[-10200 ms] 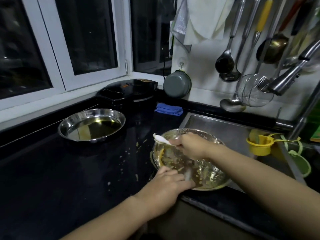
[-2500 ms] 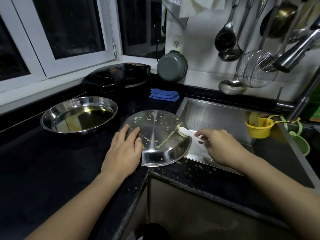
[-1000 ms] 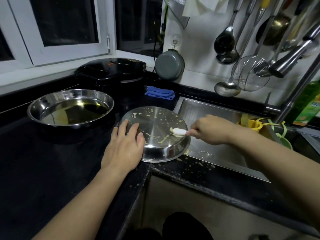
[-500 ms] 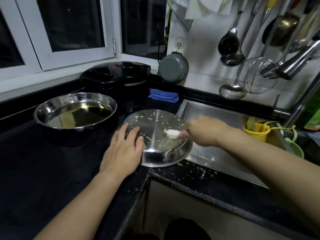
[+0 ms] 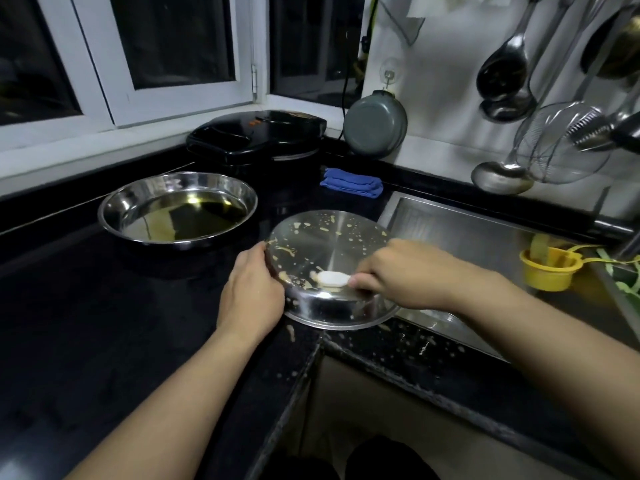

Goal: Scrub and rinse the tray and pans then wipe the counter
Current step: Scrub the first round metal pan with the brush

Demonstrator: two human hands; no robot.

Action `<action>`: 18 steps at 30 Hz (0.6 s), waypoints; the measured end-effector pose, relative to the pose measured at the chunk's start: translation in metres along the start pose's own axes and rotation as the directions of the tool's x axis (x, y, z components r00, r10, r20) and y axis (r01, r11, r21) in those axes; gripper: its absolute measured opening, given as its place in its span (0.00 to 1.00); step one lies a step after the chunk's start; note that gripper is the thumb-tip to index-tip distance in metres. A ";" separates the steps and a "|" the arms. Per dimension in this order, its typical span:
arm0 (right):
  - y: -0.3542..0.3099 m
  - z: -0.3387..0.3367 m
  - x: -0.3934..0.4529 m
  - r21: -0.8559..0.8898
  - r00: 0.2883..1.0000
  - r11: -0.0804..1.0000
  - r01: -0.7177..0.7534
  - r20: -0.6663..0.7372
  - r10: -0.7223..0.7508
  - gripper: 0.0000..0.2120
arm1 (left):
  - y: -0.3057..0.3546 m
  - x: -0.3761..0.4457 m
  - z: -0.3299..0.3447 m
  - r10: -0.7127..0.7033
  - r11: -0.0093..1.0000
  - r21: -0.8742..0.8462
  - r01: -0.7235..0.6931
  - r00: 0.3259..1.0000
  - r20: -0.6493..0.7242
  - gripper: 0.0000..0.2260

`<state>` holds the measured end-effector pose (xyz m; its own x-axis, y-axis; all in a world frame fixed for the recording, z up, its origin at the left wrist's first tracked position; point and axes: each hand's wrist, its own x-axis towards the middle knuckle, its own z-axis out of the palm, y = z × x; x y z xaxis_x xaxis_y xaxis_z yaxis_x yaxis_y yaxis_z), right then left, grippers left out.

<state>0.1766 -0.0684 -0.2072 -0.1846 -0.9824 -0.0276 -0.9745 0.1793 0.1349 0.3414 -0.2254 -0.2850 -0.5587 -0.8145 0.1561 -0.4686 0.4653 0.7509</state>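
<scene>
Left hand (image 5: 251,299) gripping upturned pan (image 5: 330,268) (batter-flecked), right hand (image 5: 401,275) holding scraper (image 5: 333,278)

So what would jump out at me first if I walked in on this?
Probably the upturned steel pan at the counter's corner beside the sink, spattered with yellowish batter. The left hand grips its rim while the right hand works a small white scraper across it. Behind, left, a second pan holds yellowish liquid.

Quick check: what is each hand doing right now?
Left hand: grips the rim of the upturned steel pan.
Right hand: holds the white brush against the pan's base.
</scene>
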 end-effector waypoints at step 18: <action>-0.010 -0.010 0.008 -0.082 0.999 0.996 0.045 0.025 -0.043 0.24 | -0.018 0.001 0.007 0.074 0.813 0.571 -0.116 0.993 0.097 0.27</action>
<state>0.1862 -0.0785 -0.1991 -0.1456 -0.9877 -0.0577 -0.9680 0.1302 0.2143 0.3445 -0.2319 -0.3027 -0.6557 -0.7404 0.1478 -0.7065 0.6707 0.2259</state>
